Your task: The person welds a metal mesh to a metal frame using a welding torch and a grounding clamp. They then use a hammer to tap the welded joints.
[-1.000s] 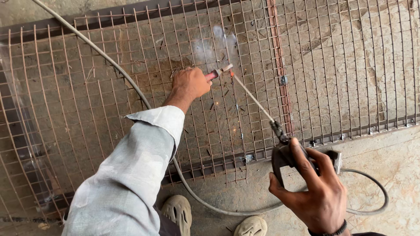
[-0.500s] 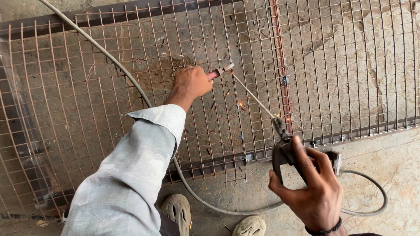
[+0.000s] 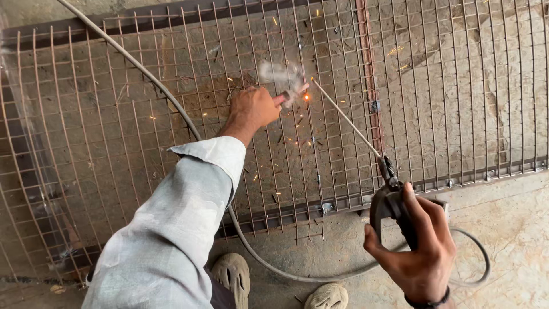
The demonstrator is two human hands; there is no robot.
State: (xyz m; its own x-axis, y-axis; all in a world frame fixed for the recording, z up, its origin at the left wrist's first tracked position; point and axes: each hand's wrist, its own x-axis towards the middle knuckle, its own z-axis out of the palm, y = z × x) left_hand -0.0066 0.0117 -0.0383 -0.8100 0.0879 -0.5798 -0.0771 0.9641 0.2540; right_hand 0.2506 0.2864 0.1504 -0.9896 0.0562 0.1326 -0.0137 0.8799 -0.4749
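My right hand (image 3: 420,249) grips a dark welding electrode holder (image 3: 390,201) at the lower right. A thin welding rod (image 3: 345,118) runs from it up and left to a wire mesh panel (image 3: 143,143). At the rod's tip a bright spark (image 3: 306,96) glows, with small sparks and a wisp of smoke around it. My left hand (image 3: 251,109), on a light grey sleeve (image 3: 177,229), reaches over the mesh and holds a small reddish piece (image 3: 289,96) right beside the spark.
A grey cable (image 3: 171,103) crosses the mesh from the top left, passes under my arm and loops to the holder. A dark flat bar (image 3: 320,209) edges the mesh. Two pale shoes (image 3: 231,274) stand on the concrete floor (image 3: 503,217). A rusty vertical strip (image 3: 366,63) divides the mesh.
The rod tip has reached the spot by my left hand's piece. A bright spark, scattered sparks and smoke now show there; half a second ago there were almost none.
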